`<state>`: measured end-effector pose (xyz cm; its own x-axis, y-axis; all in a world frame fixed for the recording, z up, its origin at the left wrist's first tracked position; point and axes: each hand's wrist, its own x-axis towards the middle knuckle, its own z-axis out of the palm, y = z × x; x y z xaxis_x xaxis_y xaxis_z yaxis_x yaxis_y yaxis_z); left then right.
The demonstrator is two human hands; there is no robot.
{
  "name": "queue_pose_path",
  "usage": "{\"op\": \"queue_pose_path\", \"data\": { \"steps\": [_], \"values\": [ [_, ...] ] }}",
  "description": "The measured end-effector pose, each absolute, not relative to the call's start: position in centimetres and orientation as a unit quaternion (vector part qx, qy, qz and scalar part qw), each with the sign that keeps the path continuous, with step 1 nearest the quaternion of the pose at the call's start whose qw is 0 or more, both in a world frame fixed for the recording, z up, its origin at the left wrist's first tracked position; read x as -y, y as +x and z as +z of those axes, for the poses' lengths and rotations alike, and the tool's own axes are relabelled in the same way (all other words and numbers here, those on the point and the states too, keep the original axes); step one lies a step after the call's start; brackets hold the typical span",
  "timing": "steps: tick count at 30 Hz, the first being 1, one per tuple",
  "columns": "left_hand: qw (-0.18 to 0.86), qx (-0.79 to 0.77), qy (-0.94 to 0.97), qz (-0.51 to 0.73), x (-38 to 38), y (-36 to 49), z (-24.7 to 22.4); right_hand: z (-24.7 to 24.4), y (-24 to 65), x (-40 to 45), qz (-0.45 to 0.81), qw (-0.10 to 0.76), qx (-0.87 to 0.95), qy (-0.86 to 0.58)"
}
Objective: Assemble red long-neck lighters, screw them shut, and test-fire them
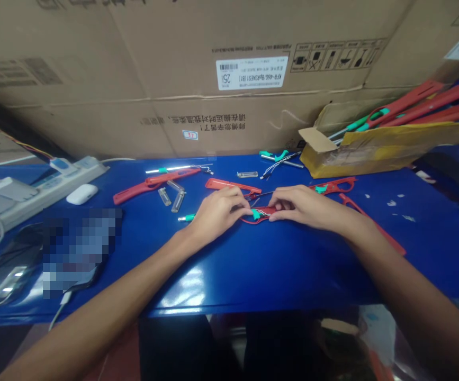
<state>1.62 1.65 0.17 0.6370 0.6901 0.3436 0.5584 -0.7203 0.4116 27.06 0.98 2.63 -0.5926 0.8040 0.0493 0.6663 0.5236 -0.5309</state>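
A red lighter casing half [268,210] lies low over the blue table between my hands, with a green trigger [256,214] and thin white wires inside it. My left hand [223,211] pinches the casing's left end near the trigger; its fingertips partly cover it. On the right side, my right hand [303,206] is closed, thumb and fingers at the casing and wires. A metal lighter tube with a green part [187,217] sticks out from behind my left wrist. Just beyond my hands rests another red casing half [233,185].
Clear fuel tanks [178,201] and a red lighter body [153,185] lie left. Casing pieces [372,225] lie right. A yellow-taped box [372,153] holds several red lighters. Phone [84,248], earbud case [82,193] and power strip [42,190] stand left; a large carton [134,69] closes the back.
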Motion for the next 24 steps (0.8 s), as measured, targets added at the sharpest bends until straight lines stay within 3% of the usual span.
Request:
{"op": "queue_pose_path", "data": {
  "steps": [6,13,19,24],
  "values": [
    [0.022,-0.293,0.931,0.217,-1.7,1.2,0.7,2.6,27.1,-1.0,0.243,0.147,0.857,-0.429],
    [0.081,-0.257,0.945,0.184,-2.1,0.0,1.5,3.1,27.0,-0.9,0.242,0.133,0.857,-0.435],
    [0.053,-0.224,0.964,0.136,-2.0,-0.7,2.4,3.7,26.7,-0.3,0.189,0.106,0.869,-0.444],
    [0.037,-0.238,0.960,0.143,-2.1,-0.6,1.8,4.0,26.7,0.5,0.116,0.114,0.917,-0.365]
  ]
}}
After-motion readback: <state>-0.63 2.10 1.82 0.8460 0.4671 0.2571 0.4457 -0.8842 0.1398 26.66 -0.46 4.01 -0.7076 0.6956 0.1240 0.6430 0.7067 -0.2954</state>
